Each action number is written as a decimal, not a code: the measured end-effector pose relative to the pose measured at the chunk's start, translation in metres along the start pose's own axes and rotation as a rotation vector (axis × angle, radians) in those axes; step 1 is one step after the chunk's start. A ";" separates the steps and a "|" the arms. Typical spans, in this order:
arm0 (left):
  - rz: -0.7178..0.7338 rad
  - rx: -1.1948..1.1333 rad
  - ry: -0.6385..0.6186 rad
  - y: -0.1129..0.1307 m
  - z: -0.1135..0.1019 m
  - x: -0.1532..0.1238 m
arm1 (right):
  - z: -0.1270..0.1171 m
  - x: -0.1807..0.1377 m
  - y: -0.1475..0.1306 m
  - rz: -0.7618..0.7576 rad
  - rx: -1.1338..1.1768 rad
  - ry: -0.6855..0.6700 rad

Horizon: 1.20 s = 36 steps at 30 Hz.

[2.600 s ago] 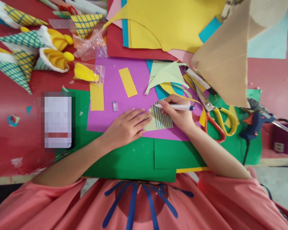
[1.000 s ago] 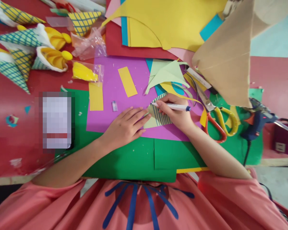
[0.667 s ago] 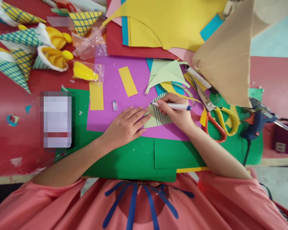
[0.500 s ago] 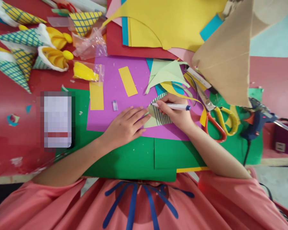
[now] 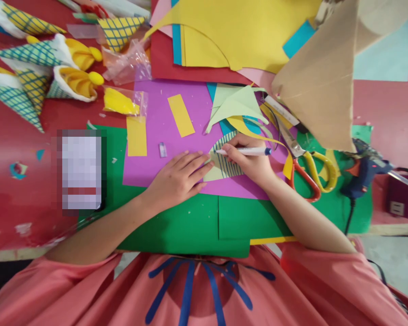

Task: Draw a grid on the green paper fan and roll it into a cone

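A pale green paper piece [image 5: 221, 168] with dark blue parallel stripes lies on a purple sheet [image 5: 153, 104]. My left hand [image 5: 180, 176] rests flat with its fingers stretched, the fingertips on the left edge of the pale green piece. In my right hand [image 5: 246, 158] is a white marker [image 5: 253, 151] with a blue end, gripped between thumb and fingers, its tip at the striped paper. Part of the striped piece is hidden under the right hand. A yellow paper strip [image 5: 287, 165] curls beside the right wrist.
Scissors [image 5: 313, 174] with red and yellow handles lie to the right, near a blue glue gun [image 5: 360, 174]. Brown cardboard [image 5: 321, 86] stands at upper right. Paper cones [image 5: 37, 52] cluster at upper left. Yellow sheets [image 5: 251, 31] are stacked at the back.
My right hand and the marker have shifted slightly, the tip now a little lower on the striped paper. The left hand has stayed in place.
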<state>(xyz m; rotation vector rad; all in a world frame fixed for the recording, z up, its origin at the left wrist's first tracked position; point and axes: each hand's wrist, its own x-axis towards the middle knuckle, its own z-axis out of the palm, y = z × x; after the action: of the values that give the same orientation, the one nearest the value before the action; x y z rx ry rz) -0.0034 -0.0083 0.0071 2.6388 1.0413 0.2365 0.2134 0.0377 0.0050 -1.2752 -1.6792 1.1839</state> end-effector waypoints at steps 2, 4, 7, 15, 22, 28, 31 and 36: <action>-0.003 -0.002 0.002 0.000 0.000 0.000 | -0.001 0.000 0.000 0.010 0.002 -0.024; -0.003 0.003 0.004 0.000 0.000 0.000 | -0.003 -0.001 0.001 0.019 0.043 0.000; 0.000 0.022 0.005 0.001 0.000 -0.001 | -0.004 -0.005 0.003 0.009 0.136 0.160; -0.013 0.104 0.007 -0.001 0.002 -0.001 | -0.003 -0.004 0.001 -0.032 0.060 0.036; -0.018 0.102 0.023 0.000 0.001 0.000 | -0.001 -0.002 0.004 -0.013 -0.009 -0.008; -0.012 0.131 0.045 0.000 0.001 0.000 | -0.003 -0.001 0.001 -0.018 -0.003 -0.052; -0.012 0.128 0.045 0.000 0.000 0.000 | -0.003 -0.001 0.000 0.010 0.023 -0.062; -0.012 0.130 0.046 0.000 -0.001 0.000 | -0.002 -0.002 0.001 0.016 0.016 -0.035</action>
<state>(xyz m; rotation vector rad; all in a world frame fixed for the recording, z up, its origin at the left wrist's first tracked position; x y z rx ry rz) -0.0035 -0.0081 0.0085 2.7530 1.1231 0.2355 0.2165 0.0367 0.0046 -1.2672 -1.6844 1.2333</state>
